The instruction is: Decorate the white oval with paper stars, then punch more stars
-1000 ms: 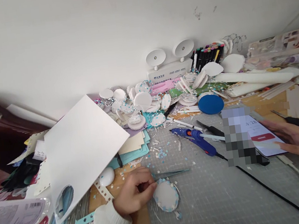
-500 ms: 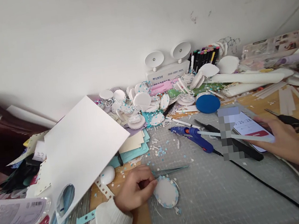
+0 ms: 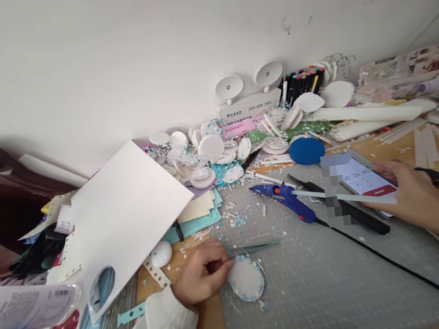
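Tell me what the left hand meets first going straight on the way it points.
Probably the round white disc edged with pale-blue and white stars, just past the left hand; the slim blue-grey tweezers could be equally near, depth is unclear.

A pixelated patch [image 3: 334,192] right of centre obscures part of the phone [image 3: 361,181], whose right side is partly covered by the right hand [image 3: 418,197]; that forearm is cut off at the right edge. Lower centre, the left hand [image 3: 205,271] conceals one end of the thin pointed tool [image 3: 254,247]. Lower left, the packaging [image 3: 24,309] is cropped, its fine print illegible.
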{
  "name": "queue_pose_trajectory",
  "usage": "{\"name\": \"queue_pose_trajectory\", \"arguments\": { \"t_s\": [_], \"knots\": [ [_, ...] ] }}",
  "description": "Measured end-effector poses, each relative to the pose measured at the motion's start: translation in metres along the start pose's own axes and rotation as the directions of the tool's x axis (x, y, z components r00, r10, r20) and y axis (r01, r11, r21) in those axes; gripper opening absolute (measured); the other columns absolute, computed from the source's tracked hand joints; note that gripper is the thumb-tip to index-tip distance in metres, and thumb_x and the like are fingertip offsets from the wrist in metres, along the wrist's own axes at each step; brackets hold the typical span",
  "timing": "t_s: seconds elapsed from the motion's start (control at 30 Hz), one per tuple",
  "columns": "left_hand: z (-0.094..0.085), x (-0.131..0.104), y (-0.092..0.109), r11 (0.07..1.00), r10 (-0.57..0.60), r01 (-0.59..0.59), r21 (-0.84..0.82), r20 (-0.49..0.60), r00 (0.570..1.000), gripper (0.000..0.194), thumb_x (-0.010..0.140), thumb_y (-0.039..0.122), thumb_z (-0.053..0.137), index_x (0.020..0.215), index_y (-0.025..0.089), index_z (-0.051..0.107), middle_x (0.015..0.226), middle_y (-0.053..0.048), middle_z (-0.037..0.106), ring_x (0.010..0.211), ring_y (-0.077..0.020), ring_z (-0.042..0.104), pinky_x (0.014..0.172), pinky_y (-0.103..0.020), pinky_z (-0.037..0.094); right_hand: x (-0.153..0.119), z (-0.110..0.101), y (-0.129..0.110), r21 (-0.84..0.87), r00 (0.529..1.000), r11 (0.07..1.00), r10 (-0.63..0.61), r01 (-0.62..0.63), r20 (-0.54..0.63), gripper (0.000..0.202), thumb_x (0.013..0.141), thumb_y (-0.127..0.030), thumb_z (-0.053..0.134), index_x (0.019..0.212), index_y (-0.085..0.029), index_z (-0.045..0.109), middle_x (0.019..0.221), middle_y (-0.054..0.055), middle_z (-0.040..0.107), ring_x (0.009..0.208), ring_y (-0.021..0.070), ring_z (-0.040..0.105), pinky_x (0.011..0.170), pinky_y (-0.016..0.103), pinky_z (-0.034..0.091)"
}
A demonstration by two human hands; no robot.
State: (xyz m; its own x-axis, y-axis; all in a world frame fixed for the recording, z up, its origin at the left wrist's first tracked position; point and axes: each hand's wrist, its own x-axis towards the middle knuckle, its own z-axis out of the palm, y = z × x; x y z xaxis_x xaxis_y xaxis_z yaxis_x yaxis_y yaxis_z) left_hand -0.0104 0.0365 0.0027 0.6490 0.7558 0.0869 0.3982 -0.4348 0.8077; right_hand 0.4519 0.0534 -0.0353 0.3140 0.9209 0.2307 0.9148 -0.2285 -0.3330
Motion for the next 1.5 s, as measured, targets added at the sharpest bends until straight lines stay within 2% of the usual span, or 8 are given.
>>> {"name": "queue_pose_trajectory", "arguments": {
  "t_s": [0.2, 0.43, 0.67, 1.03, 1.37, 1.5],
  "knots": [
    [0.001, 0.0, -0.001, 1.0, 0.003, -0.003, -0.002, -0.003, 1.0, 0.032, 0.086, 0.021, 0.05, 0.057, 0.018, 0.035, 0.057, 0.002, 0.04, 0.058, -0.012, 0.04, 0.057, -0.025, 0.029, 0.006, 0.0, 0.0, -0.007, 1.0, 1.0, 0.016, -0.016, -0.001, 0.078, 0.051, -0.059, 0.06, 0.113, -0.012, 0.054, 0.108, 0.021, 0.065, 0.101, 0.0423, 0.062, 0.088, 0.054, 0.047],
    [-0.001, 0.0, 0.001, 1.0, 0.008, -0.008, 0.004, 0.016, 1.0, 0.031, 0.087, 0.021, 0.05, 0.058, 0.018, 0.037, 0.058, 0.002, 0.04, 0.058, -0.0119, 0.04, 0.057, -0.024, 0.029, 0.004, 0.001, 0.002, -0.003, 1.0, 1.0, -0.015, 0.015, -0.007, 0.07, 0.057, -0.055, 0.06, 0.113, -0.015, 0.051, 0.108, 0.019, 0.065, 0.102, 0.0395, 0.063, 0.089, 0.052, 0.047],
    [0.0, -0.001, -0.001, 1.0, 0.008, -0.008, -0.002, 0.015, 1.0, 0.032, 0.088, 0.021, 0.05, 0.059, 0.018, 0.036, 0.058, 0.003, 0.04, 0.059, -0.0119, 0.04, 0.059, -0.025, 0.029, 0.0, 0.008, 0.007, 0.004, 0.999, 1.0, -0.017, 0.018, -0.049, 0.075, 0.059, -0.061, 0.057, 0.117, -0.013, 0.051, 0.111, 0.02, 0.065, 0.106, 0.0387, 0.061, 0.091, 0.05, 0.046],
    [0.0, 0.0, -0.003, 1.0, 0.012, -0.012, -0.007, 0.013, 1.0, 0.032, 0.087, 0.021, 0.05, 0.059, 0.018, 0.036, 0.059, 0.002, 0.041, 0.059, -0.0121, 0.04, 0.059, -0.025, 0.029, 0.001, 0.009, 0.01, 0.016, 0.997, 0.999, -0.041, 0.042, -0.07, 0.072, 0.06, -0.063, 0.056, 0.114, -0.015, 0.053, 0.105, 0.018, 0.066, 0.1, 0.0375, 0.063, 0.087, 0.049, 0.048],
    [0.0, 0.0, 0.001, 1.0, 0.025, -0.025, -0.005, 0.002, 1.0, 0.029, 0.087, 0.022, 0.05, 0.059, 0.018, 0.042, 0.056, 0.002, 0.042, 0.059, -0.0124, 0.041, 0.058, -0.025, 0.03, 0.002, 0.005, 0.007, 0.038, 0.999, 0.999, -0.014, 0.016, -0.034, 0.079, 0.054, -0.074, 0.053, 0.107, -0.016, 0.054, 0.099, 0.018, 0.066, 0.092, 0.0382, 0.065, 0.083, 0.05, 0.05],
    [0.001, 0.0, 0.001, 1.0, 0.016, -0.016, -0.017, 0.0, 1.0, 0.032, 0.087, 0.024, 0.051, 0.057, 0.018, 0.041, 0.056, 0.002, 0.041, 0.058, -0.0126, 0.04, 0.057, -0.025, 0.031, 0.007, 0.003, 0.009, -0.049, 0.998, 0.997, -0.064, 0.064, -0.003, 0.079, 0.055, -0.078, 0.048, 0.105, -0.017, 0.055, 0.099, 0.02, 0.067, 0.096, 0.042, 0.064, 0.083, 0.053, 0.048]
  ]
}}
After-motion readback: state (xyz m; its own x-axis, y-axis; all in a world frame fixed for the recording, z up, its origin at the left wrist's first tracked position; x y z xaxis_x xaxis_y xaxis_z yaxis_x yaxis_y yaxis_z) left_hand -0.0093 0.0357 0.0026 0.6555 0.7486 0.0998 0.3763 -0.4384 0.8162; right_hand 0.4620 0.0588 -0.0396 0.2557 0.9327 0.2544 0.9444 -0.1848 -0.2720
